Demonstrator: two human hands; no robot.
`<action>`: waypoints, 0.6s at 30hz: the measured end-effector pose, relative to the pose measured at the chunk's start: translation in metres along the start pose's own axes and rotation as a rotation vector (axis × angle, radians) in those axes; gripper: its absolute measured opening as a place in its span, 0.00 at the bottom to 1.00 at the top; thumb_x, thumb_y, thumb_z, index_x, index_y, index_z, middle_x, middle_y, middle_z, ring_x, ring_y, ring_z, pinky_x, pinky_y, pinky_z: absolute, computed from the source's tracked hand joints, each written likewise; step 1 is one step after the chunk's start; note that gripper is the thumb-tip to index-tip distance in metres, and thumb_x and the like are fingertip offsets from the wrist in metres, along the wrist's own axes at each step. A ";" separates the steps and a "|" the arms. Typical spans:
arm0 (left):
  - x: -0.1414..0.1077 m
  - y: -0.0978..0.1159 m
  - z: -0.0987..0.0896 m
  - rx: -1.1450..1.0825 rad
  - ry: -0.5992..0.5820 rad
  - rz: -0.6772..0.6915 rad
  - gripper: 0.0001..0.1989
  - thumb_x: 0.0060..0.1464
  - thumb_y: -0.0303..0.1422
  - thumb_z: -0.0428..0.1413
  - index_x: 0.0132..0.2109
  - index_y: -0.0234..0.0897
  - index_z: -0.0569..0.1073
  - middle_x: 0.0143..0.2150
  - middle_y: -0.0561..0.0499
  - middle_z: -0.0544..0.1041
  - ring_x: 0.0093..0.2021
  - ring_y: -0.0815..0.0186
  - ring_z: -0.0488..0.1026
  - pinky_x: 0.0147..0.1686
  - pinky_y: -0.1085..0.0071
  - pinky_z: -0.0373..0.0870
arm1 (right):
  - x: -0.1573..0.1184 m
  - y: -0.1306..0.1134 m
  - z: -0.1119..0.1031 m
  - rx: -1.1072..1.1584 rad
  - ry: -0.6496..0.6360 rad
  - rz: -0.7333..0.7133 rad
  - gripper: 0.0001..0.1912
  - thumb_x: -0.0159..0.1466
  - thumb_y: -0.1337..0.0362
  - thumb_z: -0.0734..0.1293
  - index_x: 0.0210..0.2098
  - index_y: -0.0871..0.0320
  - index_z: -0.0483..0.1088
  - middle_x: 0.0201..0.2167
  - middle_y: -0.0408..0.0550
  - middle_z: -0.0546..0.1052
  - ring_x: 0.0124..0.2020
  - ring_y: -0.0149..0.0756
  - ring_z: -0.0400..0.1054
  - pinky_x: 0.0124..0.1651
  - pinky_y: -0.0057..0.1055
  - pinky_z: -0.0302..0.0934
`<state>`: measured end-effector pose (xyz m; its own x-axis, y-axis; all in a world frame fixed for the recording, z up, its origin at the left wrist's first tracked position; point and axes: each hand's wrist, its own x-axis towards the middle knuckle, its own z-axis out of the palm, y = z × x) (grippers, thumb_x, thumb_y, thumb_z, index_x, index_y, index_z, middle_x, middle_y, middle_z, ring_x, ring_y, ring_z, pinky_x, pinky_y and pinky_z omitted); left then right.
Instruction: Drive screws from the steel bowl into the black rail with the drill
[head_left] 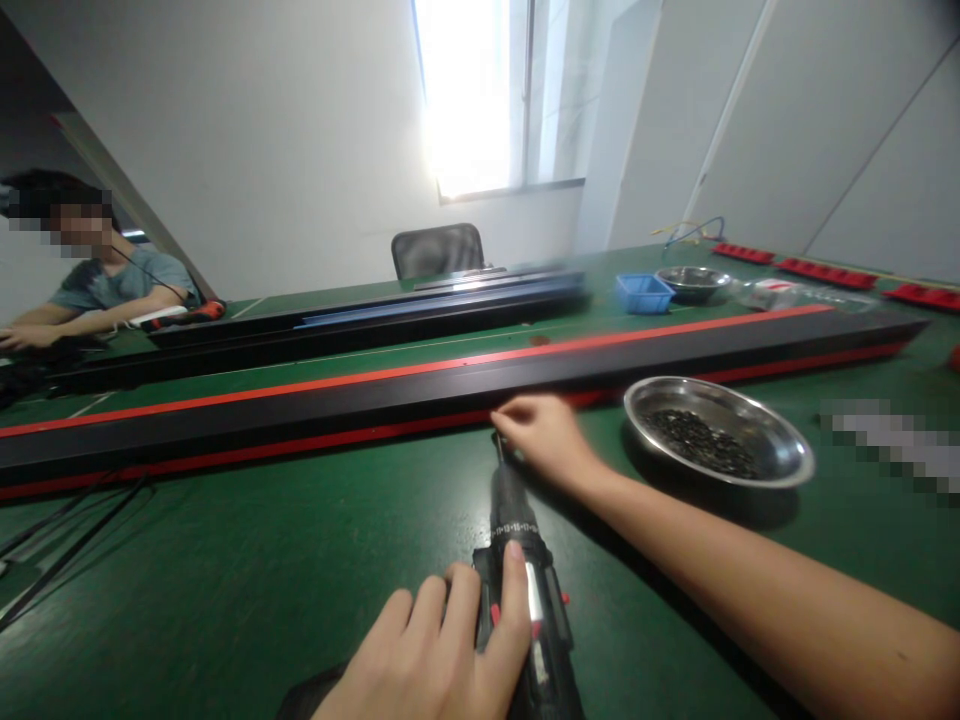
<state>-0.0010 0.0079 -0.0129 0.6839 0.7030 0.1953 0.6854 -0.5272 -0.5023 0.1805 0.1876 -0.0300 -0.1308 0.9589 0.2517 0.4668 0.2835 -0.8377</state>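
Note:
My left hand [439,640] is wrapped round a black cordless drill [516,505], its index finger lying along the top of the body. The drill points away from me, its bit reaching the fingers of my right hand [544,430]. Those fingers are pinched together at the bit's tip, against the near red edge of a long black bar [375,402] with red strips along both sides. What they pinch is too small and blurred to make out. Right of that hand stands a shallow metal bowl [784,455] with many small dark pieces [701,443] that look like screws.
Behind the bar lie more long dark profiles [360,330]. A blue plastic bin [643,292], a second metal bowl [694,280] and red strips [829,270] are at the back right. Black cables [75,540] cross the green table [225,600] at left. Another person [127,285] sits far left.

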 end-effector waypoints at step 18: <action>-0.001 -0.001 -0.004 -0.015 0.007 -0.003 0.27 0.64 0.30 0.50 0.69 0.35 0.61 0.39 0.47 0.79 0.31 0.58 0.77 0.27 0.65 0.72 | -0.004 -0.004 -0.001 -0.037 0.032 -0.047 0.11 0.66 0.62 0.68 0.33 0.58 0.82 0.35 0.49 0.84 0.35 0.40 0.78 0.43 0.32 0.66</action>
<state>-0.0015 0.0061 -0.0091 0.6834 0.7014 0.2025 0.6911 -0.5321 -0.4891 0.1794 0.1829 -0.0270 -0.1258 0.9437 0.3059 0.4926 0.3271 -0.8065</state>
